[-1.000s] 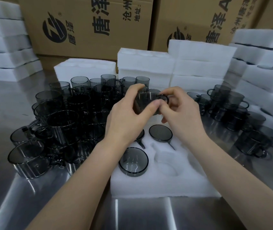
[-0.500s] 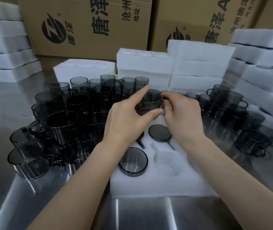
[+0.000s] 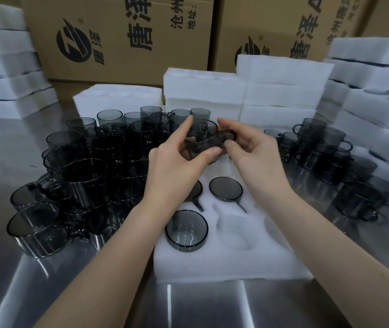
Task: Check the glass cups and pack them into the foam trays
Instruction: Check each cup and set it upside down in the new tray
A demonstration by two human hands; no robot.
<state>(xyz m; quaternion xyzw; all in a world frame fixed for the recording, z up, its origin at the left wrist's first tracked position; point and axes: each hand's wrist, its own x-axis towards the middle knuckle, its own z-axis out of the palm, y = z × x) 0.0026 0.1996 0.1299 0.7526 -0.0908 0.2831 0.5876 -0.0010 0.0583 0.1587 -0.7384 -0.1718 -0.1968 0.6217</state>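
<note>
- One smoky grey glass cup [image 3: 201, 138] is held up between both hands, above the far end of the foam tray [image 3: 224, 261].
- Two hands are on it. The left hand [image 3: 177, 169] pinches the cup's body between thumb and forefinger. The right hand [image 3: 257, 157] pinches its handle between thumb and fingers.
- One foam tray lies on the steel tabletop [image 3: 46, 292] straight ahead. Three packed cups [image 3: 186, 230] sit sunk in its pockets, and the far-left one is half hidden under the left hand.
- One empty pocket [image 3: 236, 233] shows just right of the nearest packed cup. The right forearm covers part of the tray's right side.
- There are two heaps of loose cups, a left heap [image 3: 82, 171] and a right heap [image 3: 330, 157]. The cups are dark, stacked and overlapping, so I cannot count them.
- Two printed cardboard boxes [image 3: 117, 36] stand at the back, both cut off by the top edge.
- White foam stacks [image 3: 283, 91] stand behind and to both sides. The side stacks run out of view.
</note>
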